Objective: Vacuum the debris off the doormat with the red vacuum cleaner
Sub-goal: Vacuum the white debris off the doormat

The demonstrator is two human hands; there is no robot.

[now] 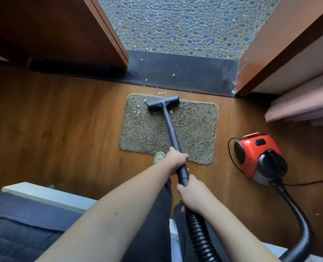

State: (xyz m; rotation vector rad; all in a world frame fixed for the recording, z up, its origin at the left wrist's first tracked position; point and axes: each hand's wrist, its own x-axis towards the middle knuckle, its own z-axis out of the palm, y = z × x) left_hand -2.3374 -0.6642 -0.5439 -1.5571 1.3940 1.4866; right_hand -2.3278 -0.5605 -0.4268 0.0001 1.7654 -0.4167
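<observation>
A brown shaggy doormat [192,133] lies on the wooden floor before an open doorway. The dark vacuum nozzle [163,103] rests on the mat's far left part, with small white debris bits [138,106] to its left on the mat. The black wand [171,127] runs back from the nozzle to my hands. My left hand [176,160] grips the wand higher up, and my right hand [191,193] grips it where the ribbed hose [198,237] begins. The red vacuum cleaner body [255,154] sits on the floor right of the mat.
White scraps lie on the dark threshold [185,72] and the pebble floor [185,25] beyond. An open wooden door [66,31] stands left, a door frame [270,46] right. A thin power cord [308,184] trails by the cleaner. A dark-covered bed [24,220] is at lower left. My green shoe [159,156] touches the mat's near edge.
</observation>
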